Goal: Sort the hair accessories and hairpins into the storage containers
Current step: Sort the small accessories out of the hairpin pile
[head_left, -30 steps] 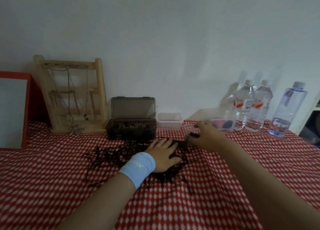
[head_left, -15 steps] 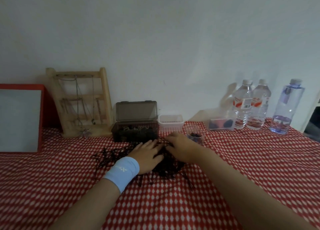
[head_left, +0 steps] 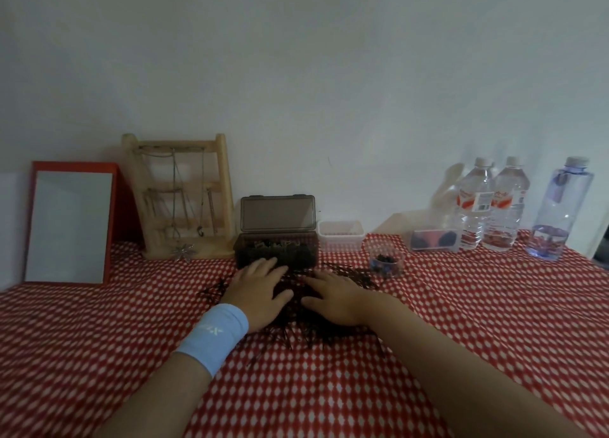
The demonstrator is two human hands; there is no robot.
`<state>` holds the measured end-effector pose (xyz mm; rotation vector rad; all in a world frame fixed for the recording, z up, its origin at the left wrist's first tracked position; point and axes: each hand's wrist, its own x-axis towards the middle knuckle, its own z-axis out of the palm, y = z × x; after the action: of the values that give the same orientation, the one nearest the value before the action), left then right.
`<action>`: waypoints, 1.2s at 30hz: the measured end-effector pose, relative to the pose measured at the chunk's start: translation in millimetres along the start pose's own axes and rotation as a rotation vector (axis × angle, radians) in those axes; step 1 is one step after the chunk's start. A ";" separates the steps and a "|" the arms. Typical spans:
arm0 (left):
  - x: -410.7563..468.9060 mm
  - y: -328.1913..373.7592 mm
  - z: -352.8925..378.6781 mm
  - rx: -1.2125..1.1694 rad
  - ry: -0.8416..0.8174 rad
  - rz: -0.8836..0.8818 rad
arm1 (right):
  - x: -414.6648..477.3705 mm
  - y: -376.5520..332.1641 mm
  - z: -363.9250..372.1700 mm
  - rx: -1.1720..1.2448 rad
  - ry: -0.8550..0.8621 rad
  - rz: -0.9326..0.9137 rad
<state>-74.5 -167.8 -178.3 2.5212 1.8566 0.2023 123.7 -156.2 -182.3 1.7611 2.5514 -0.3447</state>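
Observation:
A heap of black hairpins (head_left: 349,274) lies on the red checked cloth, mostly under my hands. My left hand (head_left: 258,287), with a light blue wristband, rests flat on the heap's left part, fingers apart. My right hand (head_left: 333,294) lies flat on its right part, fingers spread. Just behind stands a dark box (head_left: 276,251) with its lid up and small items inside. A small round clear cup (head_left: 386,261) with dark bits stands to the right. A white tub (head_left: 341,235) sits behind it.
A wooden jewellery rack (head_left: 184,197) and a red-framed mirror (head_left: 71,225) stand at the back left. A clear case (head_left: 434,240) with dark items and three water bottles (head_left: 507,203) stand at the back right against the wall.
My right hand came back from the round cup to the hairpin heap and now lies flat on it. My left hand shifted slightly toward the dark box. The view tilted.

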 end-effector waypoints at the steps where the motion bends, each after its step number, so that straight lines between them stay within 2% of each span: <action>1: -0.3 -4.4 1.6 0.020 -0.039 -0.050 | 1.3 0.5 -1.0 0.011 0.081 0.000; 3: -0.6 -8.0 7.3 0.013 -0.169 -0.114 | 3.0 5.2 -1.2 -0.005 0.185 0.064; 7: -3.2 -0.4 14.5 -0.022 -0.203 -0.081 | -0.5 10.9 4.4 -0.024 0.025 0.239; 14: -8.2 7.4 11.2 -0.014 -0.177 -0.098 | -7.6 -3.9 -4.9 0.012 -0.062 0.182; 16: -12.4 -4.1 11.0 0.045 -0.131 -0.169 | -7.6 -8.5 -8.5 0.013 -0.028 0.168; 20: -20.3 -27.0 12.9 0.021 -0.190 -0.312 | -1.4 -29.3 -0.3 -0.015 -0.075 0.128; 26: -22.3 -18.9 16.7 -0.041 -0.143 -0.190 | 5.2 -44.4 0.6 -0.020 -0.074 0.070; 30: -14.4 -3.3 9.3 -0.109 -0.051 -0.156 | 0.8 -21.5 -0.3 -0.004 0.073 0.203; 31: -11.5 2.9 6.2 -0.095 -0.008 -0.120 | -2.7 -15.1 -0.5 -0.010 0.042 0.222; 33: -2.5 16.9 -1.1 -0.111 0.048 -0.036 | -10.3 -4.6 -3.7 -0.028 -0.033 0.145; 34: 3.7 25.1 -5.3 -0.161 0.061 0.002 | -15.1 -0.1 -8.9 -0.037 -0.008 0.079; 36: 17.3 41.6 -15.5 -0.287 0.079 0.077 | -21.2 11.7 -25.2 0.049 0.183 0.045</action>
<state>-31.5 -164.9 -157.9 2.4188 1.6189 0.5352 144.9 -166.9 -156.7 1.9497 2.6390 -0.2580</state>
